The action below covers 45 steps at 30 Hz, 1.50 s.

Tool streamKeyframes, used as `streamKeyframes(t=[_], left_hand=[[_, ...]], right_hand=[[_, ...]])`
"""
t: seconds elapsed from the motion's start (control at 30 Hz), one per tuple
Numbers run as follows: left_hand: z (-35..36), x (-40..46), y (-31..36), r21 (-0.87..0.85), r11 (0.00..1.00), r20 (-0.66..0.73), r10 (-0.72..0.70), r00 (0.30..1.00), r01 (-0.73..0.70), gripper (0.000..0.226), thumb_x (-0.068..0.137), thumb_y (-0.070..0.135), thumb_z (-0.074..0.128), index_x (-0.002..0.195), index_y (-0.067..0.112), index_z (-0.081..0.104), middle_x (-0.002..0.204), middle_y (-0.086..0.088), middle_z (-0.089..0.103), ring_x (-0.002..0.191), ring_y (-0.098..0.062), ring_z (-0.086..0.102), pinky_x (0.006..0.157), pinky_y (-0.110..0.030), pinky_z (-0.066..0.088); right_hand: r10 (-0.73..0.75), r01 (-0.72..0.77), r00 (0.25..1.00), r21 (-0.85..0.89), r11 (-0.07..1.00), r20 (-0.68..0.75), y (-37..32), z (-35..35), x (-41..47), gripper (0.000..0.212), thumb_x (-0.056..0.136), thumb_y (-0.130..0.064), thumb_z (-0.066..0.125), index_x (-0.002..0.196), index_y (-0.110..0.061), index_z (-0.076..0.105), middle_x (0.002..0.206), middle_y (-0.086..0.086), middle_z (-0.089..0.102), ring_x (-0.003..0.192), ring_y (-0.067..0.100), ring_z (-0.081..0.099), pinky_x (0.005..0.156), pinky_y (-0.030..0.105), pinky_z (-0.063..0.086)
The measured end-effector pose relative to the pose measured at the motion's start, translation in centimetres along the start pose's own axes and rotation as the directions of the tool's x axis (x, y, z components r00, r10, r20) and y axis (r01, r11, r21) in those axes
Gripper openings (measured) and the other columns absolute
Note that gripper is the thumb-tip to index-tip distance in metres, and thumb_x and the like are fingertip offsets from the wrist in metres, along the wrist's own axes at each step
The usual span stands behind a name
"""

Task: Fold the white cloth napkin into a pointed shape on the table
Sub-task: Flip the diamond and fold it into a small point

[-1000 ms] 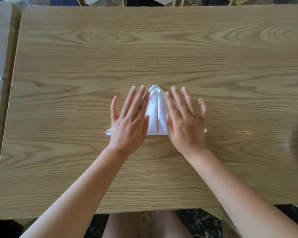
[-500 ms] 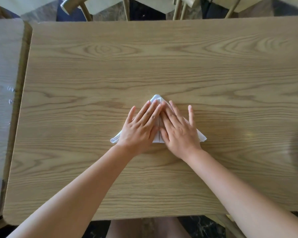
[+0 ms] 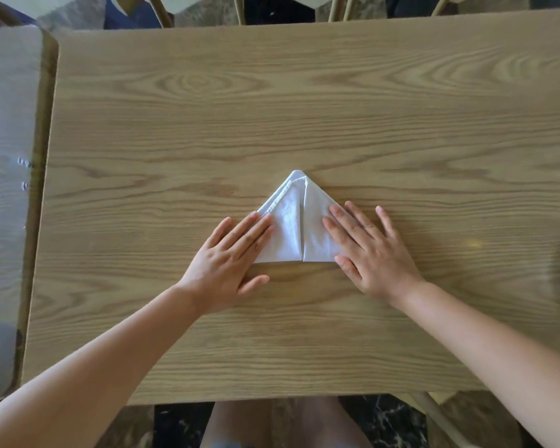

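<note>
The white cloth napkin (image 3: 296, 224) lies flat on the wooden table (image 3: 304, 108), folded into a triangle whose point faces away from me, with a seam down its middle. My left hand (image 3: 230, 258) rests palm down over the napkin's lower left corner, fingers spread. My right hand (image 3: 370, 250) lies palm down over the lower right corner, fingers apart. Neither hand grips the cloth. Both lower corners are hidden under the hands.
A second wooden table (image 3: 7, 156) butts against the left side, with a narrow gap between. Chair legs (image 3: 337, 8) stand past the far edge. My knees (image 3: 282, 421) show below the near edge.
Both hands have slid apart from the napkin's middle out to its lower corners, uncovering the centre seam and the point. The napkin stays flat in place.
</note>
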<state>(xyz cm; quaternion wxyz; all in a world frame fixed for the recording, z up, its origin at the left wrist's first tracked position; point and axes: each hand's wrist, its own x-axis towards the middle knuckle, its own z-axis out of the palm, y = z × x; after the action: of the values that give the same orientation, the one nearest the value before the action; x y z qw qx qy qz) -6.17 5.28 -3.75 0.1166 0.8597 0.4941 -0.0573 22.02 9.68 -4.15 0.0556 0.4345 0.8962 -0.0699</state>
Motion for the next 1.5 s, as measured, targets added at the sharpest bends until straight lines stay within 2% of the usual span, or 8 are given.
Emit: streamKeyframes(t=[0.13, 0.2, 0.27, 0.33, 0.4, 0.9, 1.27, 1.5], left_hand=[[-3.2, 0.2, 1.1, -0.075, 0.994, 0.107, -0.068, 0.992, 0.076, 0.073, 0.088, 0.06, 0.011, 0.149, 0.022, 0.011, 0.156, 0.008, 0.005, 0.146, -0.017, 0.002, 0.117, -0.049, -0.001], [-5.4, 1.3, 1.2, -0.319, 0.923, -0.007, -0.228, 0.974, 0.214, 0.065, 0.087, 0.057, 0.018, 0.134, 0.025, 0.049, 0.142, 0.004, 0.048, 0.134, -0.017, 0.039, 0.114, -0.042, 0.017], [-8.2, 3.8, 0.4, -0.737, 0.567, 0.05, -0.495, 0.867, 0.367, 0.05, 0.086, 0.051, 0.028, 0.091, 0.025, 0.071, 0.094, 0.002, 0.074, 0.089, -0.017, 0.065, 0.091, -0.036, 0.042], [-10.1, 7.3, -0.8, -0.855, 0.106, 0.409, -0.465, 0.785, 0.508, 0.051, 0.091, 0.041, 0.029, 0.074, 0.017, 0.071, 0.071, -0.001, 0.073, 0.063, -0.015, 0.064, 0.072, -0.032, 0.047], [-10.8, 10.0, -1.4, -0.769, -0.029, 0.614, -0.315, 0.724, 0.639, 0.051, 0.094, 0.03, 0.027, 0.074, 0.01, 0.069, 0.068, -0.003, 0.073, 0.056, -0.015, 0.064, 0.064, -0.027, 0.047], [-10.1, 15.3, -1.7, -0.542, -0.167, 0.84, -0.138, 0.524, 0.824, 0.049, 0.091, 0.019, 0.026, 0.087, -0.008, 0.065, 0.083, -0.02, 0.073, 0.086, -0.028, 0.068, 0.079, -0.032, 0.053], [-11.6, 17.2, -2.9, -0.46, 0.267, 0.868, -0.064, 0.492, 0.847, 0.016, 0.088, -0.002, 0.053, 0.099, -0.004, 0.063, 0.099, -0.017, 0.07, 0.095, -0.022, 0.068, 0.084, -0.028, 0.054], [-9.6, 17.2, -2.6, -0.519, 0.406, 0.769, -0.162, 0.618, 0.752, 0.015, 0.087, 0.015, 0.065, 0.074, 0.007, 0.064, 0.052, 0.001, 0.069, 0.05, -0.007, 0.066, 0.059, -0.018, 0.055]], right_hand=[[0.042, -0.044, 0.998, 0.067, 0.997, 0.035, -0.7, -1.7, -0.1, 0.06, 0.09, -0.043, 0.031, 0.144, -0.018, 0.029, 0.153, 0.004, 0.027, 0.14, 0.026, 0.027, 0.106, 0.061, 0.03], [0.217, -0.206, 0.976, 0.199, 0.958, -0.031, -1.2, -2.2, -0.6, 0.063, 0.088, -0.045, 0.036, 0.143, -0.015, 0.032, 0.149, 0.01, 0.034, 0.137, 0.029, 0.033, 0.105, 0.058, 0.034], [0.449, -0.389, 0.887, 0.345, 0.854, -0.111, -1.6, -2.5, -1.1, 0.066, 0.084, -0.044, 0.05, 0.139, -0.009, 0.039, 0.138, 0.016, 0.048, 0.127, 0.034, 0.046, 0.1, 0.05, 0.04], [0.605, -0.497, 0.784, 0.442, 0.747, -0.142, -1.9, -2.6, -1.5, 0.067, 0.075, -0.038, 0.07, 0.13, -0.005, 0.048, 0.119, 0.017, 0.057, 0.109, 0.036, 0.054, 0.091, 0.046, 0.043], [0.692, -0.581, 0.716, 0.472, 0.663, -0.09, -2.0, -2.9, -1.5, 0.066, 0.067, -0.038, 0.078, 0.119, -0.005, 0.055, 0.107, 0.014, 0.059, 0.101, 0.034, 0.055, 0.088, 0.044, 0.043], [0.812, -0.709, 0.571, 0.572, 0.412, 0.122, -1.6, -3.3, -1.9, 0.024, 0.07, -0.029, 0.076, 0.081, -0.013, 0.062, 0.089, 0.005, 0.059, 0.09, 0.028, 0.053, 0.083, 0.046, 0.043], [0.9, -0.677, 0.435, 0.67, 0.303, 0.032, -3.9, -3.9, -0.9, 0.029, 0.076, -0.009, 0.067, 0.104, -0.009, 0.061, 0.094, 0.006, 0.067, 0.088, 0.028, 0.06, 0.074, 0.032, 0.042], [0.95, -0.554, 0.267, 0.833, 0.012, 0.163, -4.7, -4.7, -0.6, 0.013, 0.073, -0.009, 0.065, 0.082, -0.015, 0.058, 0.069, -0.002, 0.062, 0.068, 0.019, 0.058, 0.055, 0.014, 0.037]])
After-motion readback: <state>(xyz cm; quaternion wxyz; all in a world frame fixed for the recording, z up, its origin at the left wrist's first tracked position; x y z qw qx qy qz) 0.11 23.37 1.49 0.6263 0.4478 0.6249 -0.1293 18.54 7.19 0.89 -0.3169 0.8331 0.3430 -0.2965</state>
